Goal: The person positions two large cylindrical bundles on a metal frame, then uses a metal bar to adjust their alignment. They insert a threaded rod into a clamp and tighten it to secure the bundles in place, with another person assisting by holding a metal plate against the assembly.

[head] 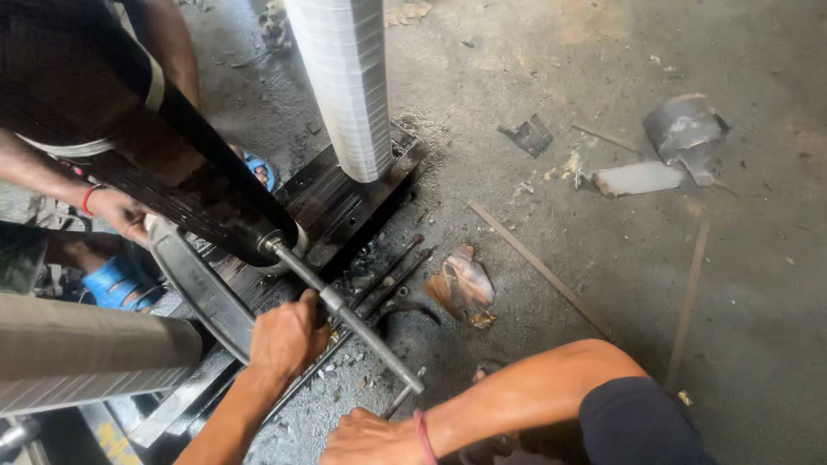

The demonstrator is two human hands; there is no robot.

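Note:
A long black cylinder [198, 189] lies tilted over a black metal frame [345, 202]. A threaded steel shaft [362, 331] with a nut sticks out of its end. My left hand [289, 336] is curled around the shaft just below the nut, next to a grey flat metal bar [198, 288]. My right hand [370, 437], with a red thread on the wrist, rests knuckles-up on the floor by the shaft's tip. A short thin metal piece [403, 396] points toward it. The fingers are hidden.
Another person's hand [125, 215] with a red wristband holds the cylinder at the left, above feet in blue sandals [116, 284]. Ribbed silver cylinders stand at top centre [345, 86] and lie at the left [86, 349]. Metal scraps [689, 129], thin rods [538, 267] and a crumpled wrapper [465, 288] litter the concrete floor.

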